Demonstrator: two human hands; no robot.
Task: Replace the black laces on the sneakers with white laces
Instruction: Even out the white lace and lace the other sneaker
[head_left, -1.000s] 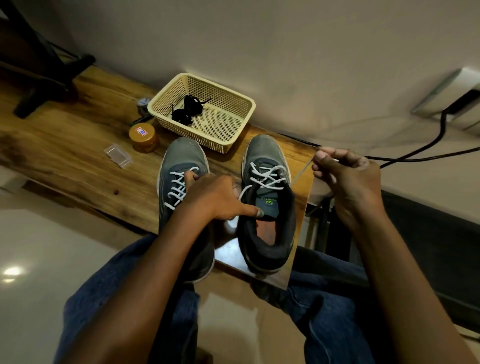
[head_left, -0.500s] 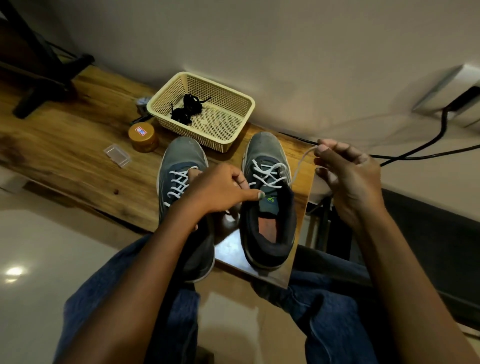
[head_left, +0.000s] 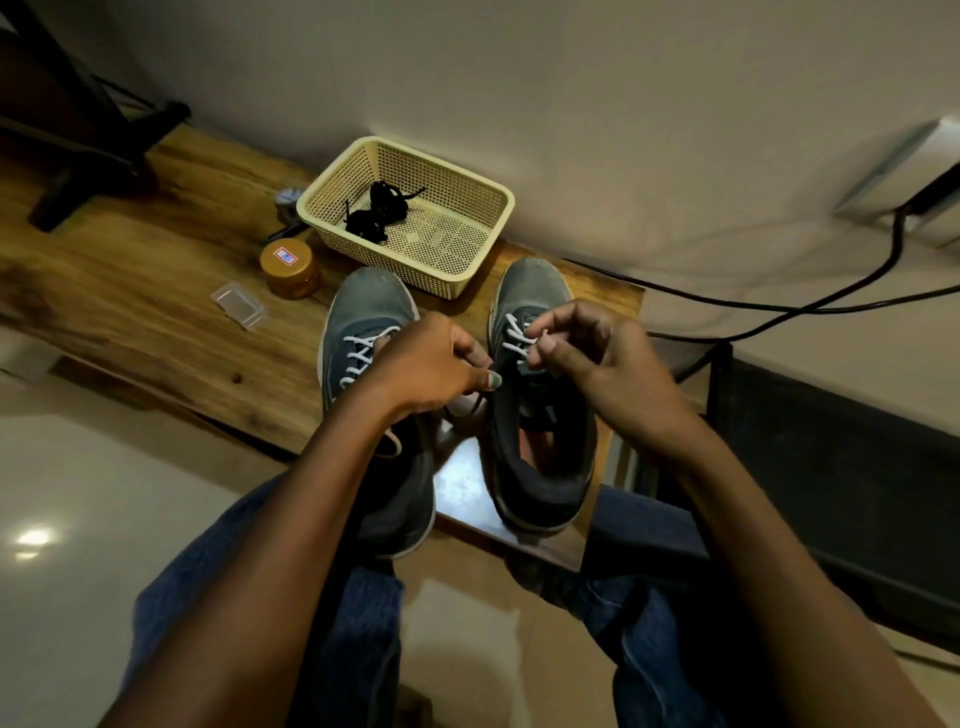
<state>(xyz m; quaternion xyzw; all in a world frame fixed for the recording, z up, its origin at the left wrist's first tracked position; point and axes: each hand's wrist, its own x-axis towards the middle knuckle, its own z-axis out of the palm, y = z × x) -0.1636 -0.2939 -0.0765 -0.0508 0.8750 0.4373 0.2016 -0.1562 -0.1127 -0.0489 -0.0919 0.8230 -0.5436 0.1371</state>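
Note:
Two grey sneakers stand side by side on the wooden table's near edge, toes pointing away. The left sneaker (head_left: 371, 306) carries a white lace (head_left: 361, 353). My left hand (head_left: 431, 364) crosses above it and grips the left rim of the right sneaker (head_left: 535, 291) beside its tongue. My right hand (head_left: 587, 348) pinches the white lace (head_left: 514, 338) over the right sneaker's eyelets. A tangle of black laces (head_left: 376, 210) lies in the cream mesh basket (head_left: 483, 205) behind the shoes.
An amber jar (head_left: 290, 267) with an orange lid and a small clear plastic box (head_left: 238, 305) sit left of the shoes on the wooden table (head_left: 130, 291). Black cables (head_left: 810, 306) run along the right. A dark stand base (head_left: 88, 171) sits at the far left.
My right hand has come in from the right side, with the lace end, to just above the right sneaker's eyelets. My left hand has shifted slightly up along that shoe's rim.

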